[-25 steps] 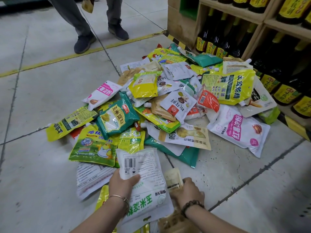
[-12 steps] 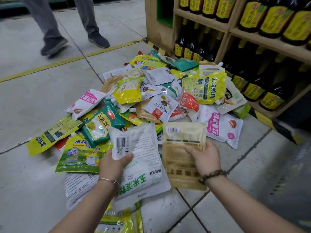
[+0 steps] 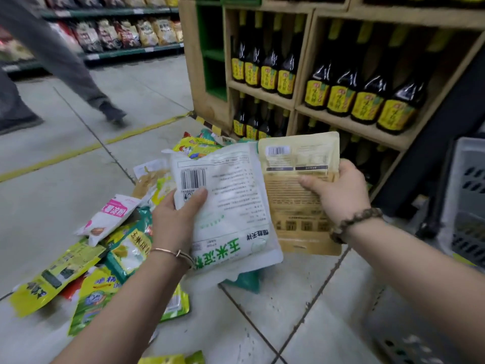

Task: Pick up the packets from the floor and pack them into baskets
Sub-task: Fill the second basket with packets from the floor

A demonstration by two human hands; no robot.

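Item one: white packet (image 3: 231, 206), green lettering, barcode side facing up. It is held clear of the floor (image 3: 52, 193) in the left hand (image 3: 172, 222), with the thumb pressed across the front just under the barcode and the fingers curled out of sight behind. There is a thin bangle at that wrist. Item two: tan packet (image 3: 299, 203), barcode near its top corner, gripped in the right hand (image 3: 343, 191) with the thumb on the front and the fingers wrapped round the right edge. There is a bead bracelet at that wrist. Its left edge sits behind the white packet, so the two overlap between the hands. Remaining stock: pile of packets (image 3: 86, 279) lying on the floor below and to the left of the left fingers — yellow, green and white sorts, with a pink-and-white packet (image 3: 110, 219) just left of that hand. Receptacle: grey perforated basket (image 3: 467, 203), blurred, on the floor well to the right of the right fingers. Surroundings: wooden shelf (image 3: 265, 97) of dark bottles (image 3: 341, 95) with yellow labels, beyond the right fingers. A passer-by's grey trouser legs (image 3: 65, 61) are far beyond the left fingers, past a yellow floor line (image 3: 78, 151).
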